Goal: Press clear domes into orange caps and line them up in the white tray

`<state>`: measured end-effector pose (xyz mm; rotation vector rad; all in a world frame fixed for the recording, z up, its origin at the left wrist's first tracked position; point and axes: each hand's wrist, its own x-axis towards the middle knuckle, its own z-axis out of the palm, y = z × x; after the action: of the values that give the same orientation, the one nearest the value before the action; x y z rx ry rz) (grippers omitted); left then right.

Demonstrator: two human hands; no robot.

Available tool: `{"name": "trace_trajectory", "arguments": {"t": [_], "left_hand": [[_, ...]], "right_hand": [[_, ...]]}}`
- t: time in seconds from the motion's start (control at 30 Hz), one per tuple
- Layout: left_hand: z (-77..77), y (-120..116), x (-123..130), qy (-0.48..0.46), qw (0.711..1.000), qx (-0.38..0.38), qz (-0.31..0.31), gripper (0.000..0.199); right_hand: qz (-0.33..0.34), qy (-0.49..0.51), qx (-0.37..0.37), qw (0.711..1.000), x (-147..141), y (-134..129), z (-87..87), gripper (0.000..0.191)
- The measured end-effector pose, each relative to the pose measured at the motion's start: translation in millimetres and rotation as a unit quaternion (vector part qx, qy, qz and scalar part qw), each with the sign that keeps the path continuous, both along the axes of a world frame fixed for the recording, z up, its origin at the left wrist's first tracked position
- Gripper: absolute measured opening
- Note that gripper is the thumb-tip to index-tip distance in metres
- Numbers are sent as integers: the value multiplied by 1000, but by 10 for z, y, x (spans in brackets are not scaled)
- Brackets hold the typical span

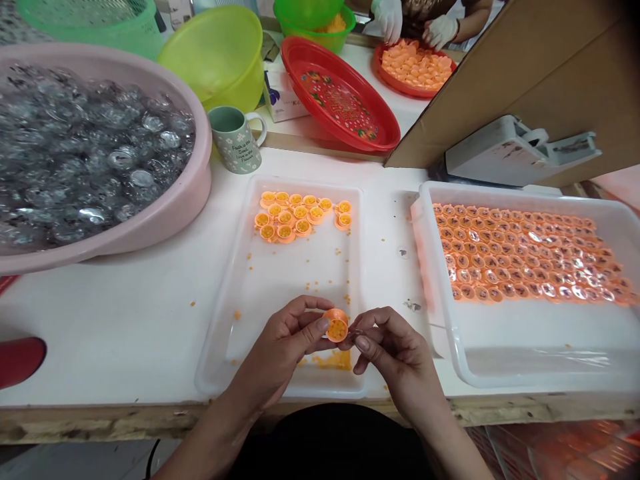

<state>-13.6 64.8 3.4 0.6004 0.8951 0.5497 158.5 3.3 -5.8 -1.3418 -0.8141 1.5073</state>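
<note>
Orange cup [337,328], one, is clamped by the left hand's [295,333] thumb and fingers above the white tray [270,293]; the right hand [395,347] pinches a clear piece [356,333] at three o'clock. Toward eleven: bare tray, fifteen filled cups [285,231], then one mug [240,141], "Faith is the Seed".

Was a round orange cup [336,315], held tilted above a white tray [280,287], with yellow bits [337,330] inside and a small clear piece [356,334] beside.

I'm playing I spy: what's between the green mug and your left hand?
A white tray with little orange cups lies between the green mug and the left hand, in the head view.
</note>
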Motion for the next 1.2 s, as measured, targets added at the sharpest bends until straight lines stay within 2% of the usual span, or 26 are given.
{"name": "trace_trajectory", "arguments": {"t": [0.17,0.3,0.5,0.67,0.87,1.0,1.1,1.2], "left_hand": [[17,-31,44,18,1000,20,-6,28],[-12,-88,92,52,997,52,-7,28],[49,-181,118,93,983,154,-17,32],[113,-221,134,108,964,242,0,30],[69,-256,109,113,934,339,-2,31],[78,-243,106,122,941,316,5,31],[102,-207,113,123,957,263,10,26],[111,-197,106,129,960,249,-2,25]], "right_hand": [[18,12,-14,1000,7,12,-28,12],[9,-59,-1,998,-10,5,-37,11],[-5,-190,80,978,-37,-48,-6,6],[-2,-300,167,939,-38,-95,57,10],[-13,-292,200,935,-59,-163,45,19],[-34,-298,209,931,-79,-169,45,25],[-32,-328,234,915,-67,-149,76,28],[-22,-345,252,904,-46,-151,99,27]]}}
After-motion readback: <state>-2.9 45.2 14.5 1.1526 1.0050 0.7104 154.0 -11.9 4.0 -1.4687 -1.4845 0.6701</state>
